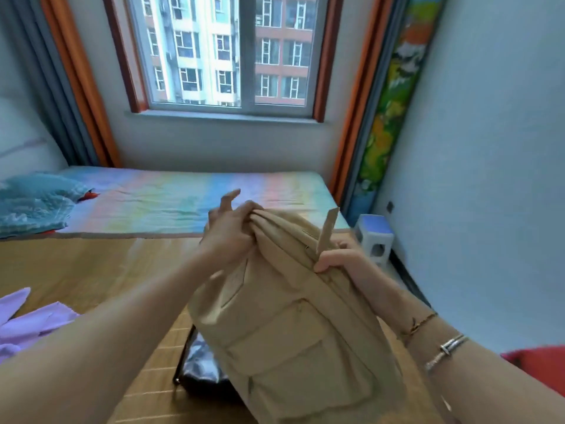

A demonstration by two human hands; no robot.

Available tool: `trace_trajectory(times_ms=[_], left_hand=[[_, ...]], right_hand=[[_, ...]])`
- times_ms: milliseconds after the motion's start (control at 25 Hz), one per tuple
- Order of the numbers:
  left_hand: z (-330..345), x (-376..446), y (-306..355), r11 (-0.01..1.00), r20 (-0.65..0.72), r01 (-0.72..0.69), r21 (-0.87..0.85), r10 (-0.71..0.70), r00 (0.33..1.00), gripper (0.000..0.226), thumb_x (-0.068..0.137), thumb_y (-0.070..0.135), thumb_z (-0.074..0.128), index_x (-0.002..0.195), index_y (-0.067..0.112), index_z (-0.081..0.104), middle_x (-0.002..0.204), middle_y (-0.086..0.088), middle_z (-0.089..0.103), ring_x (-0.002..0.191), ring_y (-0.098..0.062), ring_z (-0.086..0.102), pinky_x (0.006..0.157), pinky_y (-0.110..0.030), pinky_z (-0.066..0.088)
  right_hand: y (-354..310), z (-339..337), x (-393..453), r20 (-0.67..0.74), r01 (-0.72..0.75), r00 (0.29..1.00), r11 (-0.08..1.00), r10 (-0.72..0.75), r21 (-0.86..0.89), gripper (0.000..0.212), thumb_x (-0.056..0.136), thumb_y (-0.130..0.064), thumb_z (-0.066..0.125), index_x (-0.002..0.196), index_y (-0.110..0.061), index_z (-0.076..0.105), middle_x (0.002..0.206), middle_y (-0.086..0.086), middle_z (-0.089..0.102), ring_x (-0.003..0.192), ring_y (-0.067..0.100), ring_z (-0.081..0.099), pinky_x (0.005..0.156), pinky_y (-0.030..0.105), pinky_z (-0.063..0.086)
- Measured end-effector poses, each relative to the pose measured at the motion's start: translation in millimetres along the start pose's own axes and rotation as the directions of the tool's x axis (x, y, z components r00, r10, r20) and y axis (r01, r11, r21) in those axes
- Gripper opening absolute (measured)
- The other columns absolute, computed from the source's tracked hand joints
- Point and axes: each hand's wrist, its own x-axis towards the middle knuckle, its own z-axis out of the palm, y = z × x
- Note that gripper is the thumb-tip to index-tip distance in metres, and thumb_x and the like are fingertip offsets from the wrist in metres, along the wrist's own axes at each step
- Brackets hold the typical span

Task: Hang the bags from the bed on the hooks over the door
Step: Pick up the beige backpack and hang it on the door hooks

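I hold a beige fabric backpack (pixel 290 325) up over the bed (pixel 91 270), its front pockets facing me. My left hand (pixel 229 231) pinches the bunched top of the bag, with the forefinger sticking out. My right hand (pixel 339 258) grips the top edge on the right side, beside a beige strap (pixel 325 231) that stands up. Under the backpack lies a dark shiny bag (pixel 198 371) on the bamboo mat, partly hidden. The door and its hooks are out of sight.
A purple garment (pixel 27 322) lies at the left on the mat. Folded teal bedding (pixel 33 203) sits at the far left on the pastel sheet. A small blue-topped stool (pixel 374 237) stands by the right wall. A window is straight ahead.
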Motion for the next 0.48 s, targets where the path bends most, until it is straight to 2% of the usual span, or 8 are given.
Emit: trace_trajectory(times_ms=[40,80,160,200,280,320,400,480], left_hand=[[11.8,-5.7,42.2,0.997,0.011,-0.048,-0.053,0.048,0.999,0.037,0.072,0.009,0.051,0.101,0.028,0.063,0.134,-0.005,0.048,0.121,-0.035,0.043,0.103,-0.046,0.037],[22.5,-12.0,77.9,0.99,0.026,-0.094,-0.104,0.097,0.995,0.024,0.07,0.011,0.049,0.083,0.027,0.062,0.112,-0.006,0.06,0.11,-0.033,0.051,0.097,-0.046,0.042],[53.1,-30.6,158.0,0.947,0.066,-0.222,-0.234,0.243,0.968,0.018,0.065,0.009,0.046,0.066,0.025,0.053,0.079,-0.006,0.062,0.085,-0.029,0.057,0.081,-0.039,0.047],[68.3,-41.5,196.9,0.909,0.082,-0.269,-0.317,0.309,0.948,0.024,0.065,0.003,0.046,0.063,0.026,0.053,0.073,-0.007,0.061,0.076,-0.025,0.056,0.073,-0.034,0.045],[96.9,-67.2,273.5,0.802,0.135,-0.304,-0.514,0.426,0.895,0.04,0.064,-0.011,0.045,0.062,0.027,0.059,0.067,-0.005,0.063,0.068,-0.019,0.055,0.065,-0.029,0.043],[110.9,-80.9,310.6,0.745,0.18,-0.308,-0.591,0.494,0.851,0.045,0.062,-0.014,0.044,0.062,0.026,0.064,0.064,0.001,0.065,0.066,-0.014,0.058,0.063,-0.026,0.045],[141.3,-109.4,382.4,0.662,0.279,-0.32,-0.678,0.634,0.721,0.049,0.062,-0.014,0.045,0.066,0.027,0.07,0.063,0.011,0.07,0.066,-0.002,0.064,0.063,-0.014,0.049],[167.0,-135.2,440.2,0.59,0.326,-0.333,-0.736,0.74,0.588,0.044,0.067,-0.012,0.049,0.071,0.025,0.072,0.069,0.014,0.073,0.068,0.003,0.066,0.062,-0.009,0.048]], right_hand=[[-6.7,-32.3,-34.3,-0.054,0.02,0.998,1.0,-0.02,-0.01,0.017,0.054,-0.009,0.062,0.069,-0.007,0.07,0.073,0.012,0.068,0.069,0.026,0.063,0.067,0.032,0.05],[-11.0,-58.5,-64.1,-0.08,0.033,0.996,0.999,-0.034,-0.008,0.014,0.054,-0.01,0.063,0.065,-0.013,0.071,0.068,0.007,0.069,0.066,0.022,0.064,0.065,0.03,0.051],[-15.4,-115.8,-135.4,-0.119,0.011,0.993,1.0,-0.01,0.009,0.012,0.061,-0.02,0.068,0.07,-0.017,0.074,0.068,0.002,0.071,0.064,0.017,0.066,0.06,0.025,0.052],[-17.1,-142.8,-171.3,-0.125,-0.008,0.992,0.999,0.012,0.032,0.015,0.065,-0.034,0.07,0.071,-0.019,0.073,0.067,0.0,0.07,0.063,0.014,0.064,0.059,0.023,0.05],[-16.9,-195.9,-239.6,-0.124,-0.055,0.99,0.989,0.072,0.137,0.049,0.069,-0.066,0.061,0.071,-0.018,0.066,0.06,-0.003,0.06,0.057,0.011,0.058,0.059,0.021,0.046],[-14.8,-222.8,-271.2,-0.121,-0.082,0.987,0.976,0.108,0.199,0.064,0.069,-0.076,0.051,0.078,-0.014,0.063,0.062,-0.002,0.059,0.059,0.013,0.058,0.061,0.024,0.048],[-9.9,-272.2,-330.3,-0.202,-0.121,0.961,0.946,0.187,0.302,0.081,0.071,-0.084,0.035,0.1,-0.012,0.06,0.074,0.002,0.061,0.068,0.02,0.062,0.066,0.032,0.051],[-1.6,-308.7,-373.4,-0.396,-0.111,0.886,0.939,0.242,0.325,0.074,0.079,-0.075,0.032,0.112,-0.014,0.058,0.088,0.01,0.058,0.081,0.028,0.058,0.072,0.037,0.047]])
